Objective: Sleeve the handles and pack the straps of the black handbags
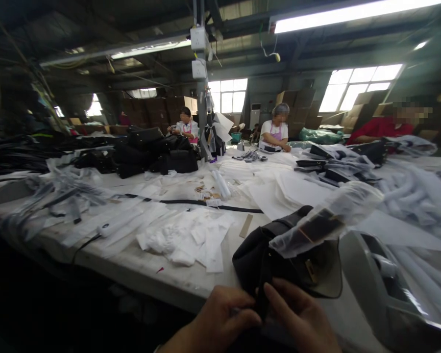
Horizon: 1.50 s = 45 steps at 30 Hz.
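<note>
My left hand (220,318) and my right hand (301,318) meet at the bottom edge of the view, fingers pinched on a dark strap or edge of a black bag (264,255). The bag lies on the near edge of the white table (176,279). A clear plastic wrap with a brown tag (319,225) rests on top of the bag. The bag's opening faces right and shows a small gold fitting inside.
White paper and plastic sleeves (191,235) litter the table, crossed by a long black strap (191,202). Black bags (158,152) pile at the back left. A grey machine (385,279) stands at my right. Three people work at the far side.
</note>
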Available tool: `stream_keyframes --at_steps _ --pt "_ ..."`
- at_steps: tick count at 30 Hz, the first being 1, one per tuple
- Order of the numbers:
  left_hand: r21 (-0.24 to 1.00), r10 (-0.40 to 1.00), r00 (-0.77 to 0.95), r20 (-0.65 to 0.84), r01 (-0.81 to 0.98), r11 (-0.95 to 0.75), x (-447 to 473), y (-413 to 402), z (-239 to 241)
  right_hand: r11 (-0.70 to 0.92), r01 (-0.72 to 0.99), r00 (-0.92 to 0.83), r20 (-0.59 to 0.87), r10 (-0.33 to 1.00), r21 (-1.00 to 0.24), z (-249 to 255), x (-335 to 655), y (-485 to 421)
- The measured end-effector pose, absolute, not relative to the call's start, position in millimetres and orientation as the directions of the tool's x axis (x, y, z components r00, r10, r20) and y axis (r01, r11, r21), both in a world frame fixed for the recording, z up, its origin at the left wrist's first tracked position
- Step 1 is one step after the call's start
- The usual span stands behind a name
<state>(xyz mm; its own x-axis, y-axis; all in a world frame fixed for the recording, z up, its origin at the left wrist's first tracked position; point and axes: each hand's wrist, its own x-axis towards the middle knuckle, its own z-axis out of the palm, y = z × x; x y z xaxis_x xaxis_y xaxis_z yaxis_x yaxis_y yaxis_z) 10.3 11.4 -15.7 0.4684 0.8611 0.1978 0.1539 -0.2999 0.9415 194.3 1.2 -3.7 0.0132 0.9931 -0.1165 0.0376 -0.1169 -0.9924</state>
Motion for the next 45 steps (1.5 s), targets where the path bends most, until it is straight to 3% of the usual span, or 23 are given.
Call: stream_keyframes --at_steps 3,4,6,8,15,23,32,45 --pt "0.816 0.897 0.363 0.253 0.418 -0.399 -20.4 37.3 -23.0 -0.14 -0.024 0.139 -0.142 0.98 -0.99 0.2 195.6 -6.5" --pt "0.725 0.904 0.312 0.291 0.545 -0.421 -30.3 48.6 -27.3 -0.146 -0.02 0.152 -0.148 0.977 -0.989 0.1 196.0 -7.7" --pt "0.462 0.861 0.4 0.315 0.727 -0.507 -46.1 71.3 -35.8 -0.148 0.004 0.127 -0.147 0.981 -0.989 -1.8 196.7 -8.5" --pt "0.322 0.796 0.543 0.268 0.728 -0.605 -55.5 90.8 -41.0 -0.135 0.05 0.078 -0.131 0.988 -0.99 -4.6 197.2 -8.1" --pt "0.153 0.58 0.803 0.135 0.562 -0.813 -57.1 128.9 -28.2 -0.098 0.109 0.038 -0.094 0.995 -0.989 -10.6 199.6 -13.1" --pt "0.117 0.454 0.888 0.065 0.445 -0.888 -53.0 145.4 -20.2 -0.113 0.088 0.058 -0.108 0.993 -0.99 -17.2 198.0 -16.5" --pt "0.128 0.459 0.888 0.016 0.453 -0.882 -54.9 149.5 -14.4 -0.046 -0.03 0.064 -0.048 0.997 -0.998 -11.1 193.4 -20.8" --pt "0.265 0.525 0.85 0.027 0.501 -0.824 -55.7 147.3 -5.9 -0.043 -0.162 -0.044 -0.037 0.998 -0.986 -22.9 184.0 -22.3"
